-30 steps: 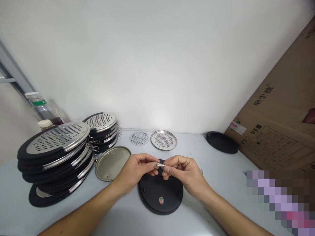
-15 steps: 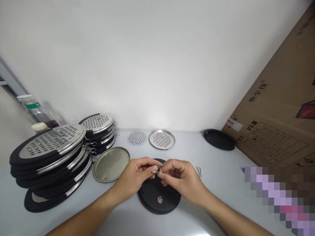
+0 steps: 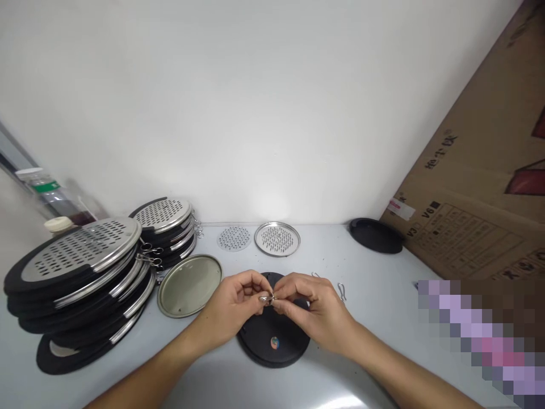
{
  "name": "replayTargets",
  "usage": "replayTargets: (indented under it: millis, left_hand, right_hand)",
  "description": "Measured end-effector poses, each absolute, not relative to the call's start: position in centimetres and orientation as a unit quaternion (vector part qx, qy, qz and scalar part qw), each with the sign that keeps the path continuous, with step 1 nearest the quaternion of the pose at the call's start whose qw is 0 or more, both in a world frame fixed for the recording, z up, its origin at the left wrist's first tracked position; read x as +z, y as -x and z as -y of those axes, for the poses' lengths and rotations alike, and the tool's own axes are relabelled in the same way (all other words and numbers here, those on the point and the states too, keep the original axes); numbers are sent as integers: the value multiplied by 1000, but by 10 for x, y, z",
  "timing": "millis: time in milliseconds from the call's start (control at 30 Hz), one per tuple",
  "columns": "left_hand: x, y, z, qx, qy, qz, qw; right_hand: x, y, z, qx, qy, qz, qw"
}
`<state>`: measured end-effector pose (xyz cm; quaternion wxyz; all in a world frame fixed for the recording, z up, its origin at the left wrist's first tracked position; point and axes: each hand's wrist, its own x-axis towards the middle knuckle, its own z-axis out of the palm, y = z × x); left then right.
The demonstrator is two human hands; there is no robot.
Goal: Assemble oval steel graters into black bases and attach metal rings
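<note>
Over a round black case (image 3: 289,343) with a small coloured sticker, both hands meet fingertip to fingertip. A small shiny metal ring (image 3: 266,299) is pinched between the thumb and fingers of my left hand (image 3: 238,304). My right hand (image 3: 319,304) pinches at the same ring from the other side; its fingertips partly cover it, and any second small piece there cannot be made out. Two wire hooks lie by the right hand: one hook (image 3: 342,292) is in plain view and another hook (image 3: 315,275) is just behind the knuckles.
Left of the hands lies a grey-green metal lid (image 3: 189,287). Stacks of black-edged perforated discs (image 3: 80,250) with rings stand further left, before a bottle (image 3: 55,193). Behind are a perforated sheet (image 3: 234,238), perforated metal tray (image 3: 277,239) and black dish (image 3: 376,235) beside a cardboard box (image 3: 464,187).
The ring has turned between my fingertips, and its loop now shows edge-on. My hands stay close together above the black case. The whole view has shifted slightly.
</note>
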<state>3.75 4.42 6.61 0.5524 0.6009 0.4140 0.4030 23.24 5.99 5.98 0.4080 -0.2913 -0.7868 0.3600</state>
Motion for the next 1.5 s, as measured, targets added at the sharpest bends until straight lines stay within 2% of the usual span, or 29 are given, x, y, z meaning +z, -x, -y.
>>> replayTargets:
  millis: [233,533,633,800,933,1033,1200,1333,1500]
  left_hand:
    - [68,-40,-42,403,-627,-414,524]
    - [65,-32,-49,405,-676,-491,371]
    - [59,-24,-56,382,-678,-490,393]
    - [58,-23,-61,447,-644,-505,361]
    - [61,-34,-52,431,-620,-493,432]
    - [58,-39,-45,425,-655,-477,403]
    - [57,-38,-48,403,-796,-407,195]
    - [65,-41,-57,413,-783,-418,204]
    - [70,-46,-72,433,-729,-462,260]
  right_hand:
    - [65,-242,-63,353,256,815,380]
    - [62,-248,-68,256,243,855,381]
    - [60,-247,-71,238,236,863,377]
    - [54,-245,-77,243,252,831,433]
    - [48,-238,-76,244,265,808,466]
    - [48,-232,-71,275,276,796,464]
    - [55,-230,-69,450,281,743,409]
    - [49,-230,-80,567,251,684,385]
    - [39,-232,-95,565,338,621,425]
